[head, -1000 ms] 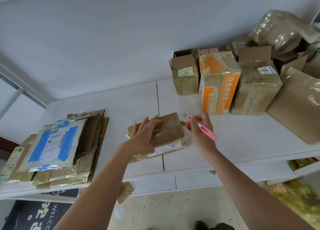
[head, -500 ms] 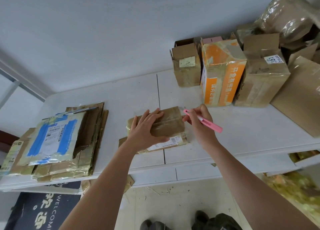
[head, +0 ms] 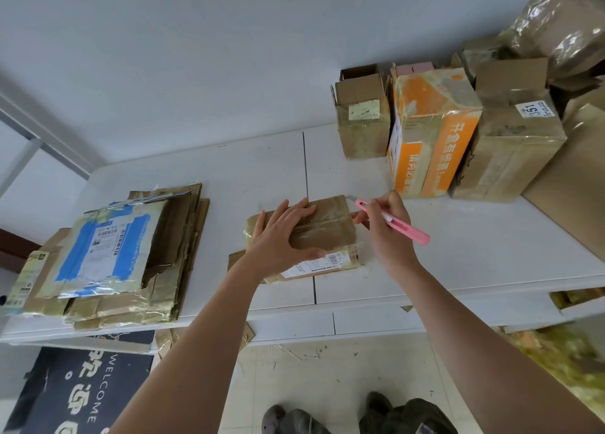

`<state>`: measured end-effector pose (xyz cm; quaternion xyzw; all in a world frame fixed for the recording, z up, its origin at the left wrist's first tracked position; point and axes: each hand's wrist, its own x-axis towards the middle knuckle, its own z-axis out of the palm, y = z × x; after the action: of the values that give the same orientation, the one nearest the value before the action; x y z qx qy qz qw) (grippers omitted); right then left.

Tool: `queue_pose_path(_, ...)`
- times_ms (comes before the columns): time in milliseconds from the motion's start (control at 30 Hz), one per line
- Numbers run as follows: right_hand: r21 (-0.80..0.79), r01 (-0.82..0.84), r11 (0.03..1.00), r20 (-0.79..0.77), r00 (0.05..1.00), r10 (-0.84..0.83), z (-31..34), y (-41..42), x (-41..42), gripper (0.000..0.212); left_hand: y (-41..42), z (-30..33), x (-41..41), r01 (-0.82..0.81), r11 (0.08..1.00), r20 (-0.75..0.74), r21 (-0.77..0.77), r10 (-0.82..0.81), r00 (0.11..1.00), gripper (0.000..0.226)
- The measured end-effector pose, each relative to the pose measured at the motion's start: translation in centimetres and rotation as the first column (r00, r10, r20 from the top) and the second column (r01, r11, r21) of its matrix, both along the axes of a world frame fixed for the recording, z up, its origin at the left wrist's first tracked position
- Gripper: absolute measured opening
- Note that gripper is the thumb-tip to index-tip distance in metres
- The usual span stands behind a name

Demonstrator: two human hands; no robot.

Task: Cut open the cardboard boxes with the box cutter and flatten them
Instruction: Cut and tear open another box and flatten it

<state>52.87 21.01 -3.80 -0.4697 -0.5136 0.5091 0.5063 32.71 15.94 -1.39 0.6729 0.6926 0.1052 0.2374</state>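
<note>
Head view shows a small taped cardboard box [head: 322, 229] lying flat near the middle of the white counter [head: 474, 256]. The left hand [head: 281, 237] rests on top of it, fingers straight and spread, pressing it down. The right hand [head: 388, 234] pinches a pink box cutter [head: 393, 221], its tip at the box's far right corner. A stack of flattened cardboard [head: 131, 256] lies to the left; uncut boxes [head: 435, 132] stand at the far right.
</note>
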Motion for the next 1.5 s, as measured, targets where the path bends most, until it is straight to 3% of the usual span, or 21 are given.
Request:
queue_pose_path(1267,0.127,-0.305,0.944,0.175,0.943,0.281,-0.7,-4.0,5.4,0.021,0.2,0.1,0.3,-0.018,1.000,-0.046,0.002,0.018,0.999,0.085)
queue_pose_path(1367,0.131,-0.218,0.967,0.103,0.973,0.206,-0.1,-3.9,5.8,0.020,0.2,0.1,0.4,-0.091,0.996,-0.061,0.025,0.092,0.994,0.084)
queue_pose_path(1433,0.115,-0.096,0.989,0.040,0.995,0.092,0.1,-3.6,6.2,0.014,0.1,0.2,0.5,-0.208,0.975,-0.165,0.077,0.218,0.962,0.084)
queue_pose_path(1500,0.135,-0.024,0.991,0.147,0.989,0.004,-0.2,-3.1,6.8,0.007,-0.1,0.4,0.5,-0.304,0.947,-0.311,0.099,0.320,0.895,0.088)
